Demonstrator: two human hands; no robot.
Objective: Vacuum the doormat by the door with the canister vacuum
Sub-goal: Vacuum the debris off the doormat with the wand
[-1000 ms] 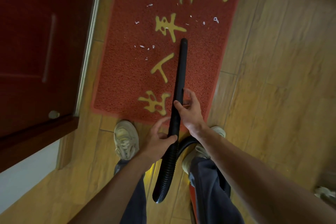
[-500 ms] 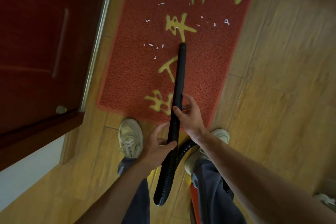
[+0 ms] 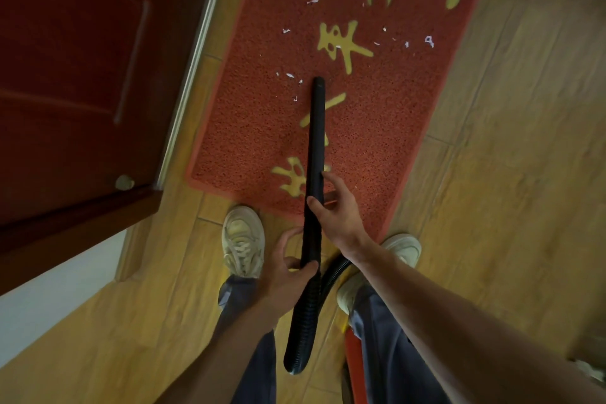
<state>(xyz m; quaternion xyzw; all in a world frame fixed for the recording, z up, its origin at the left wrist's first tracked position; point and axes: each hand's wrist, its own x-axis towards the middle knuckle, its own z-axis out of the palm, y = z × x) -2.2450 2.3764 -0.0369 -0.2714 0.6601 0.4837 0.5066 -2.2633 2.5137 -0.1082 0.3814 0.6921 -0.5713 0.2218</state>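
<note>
The left hand (image 3: 286, 277) wraps the black vacuum wand (image 3: 316, 141) near its ribbed hose (image 3: 303, 331); the right hand (image 3: 339, 211) pinches it higher. Its tip has slid left across the red doormat (image 3: 255, 134), now just beside white scraps (image 3: 290, 75).

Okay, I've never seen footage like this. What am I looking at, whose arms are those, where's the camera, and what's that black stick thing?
There is no machine here. A person wears a camera on the head, looking down, so the arms are their own. The left hand grips the black vacuum wand where the ribbed hose joins it. The right hand holds the wand nearer its tip. The tip points at a red doormat with yellow characters, beside a dark red door. Small white scraps lie scattered on the mat. The person's pale shoes stand at its near edge.
</note>
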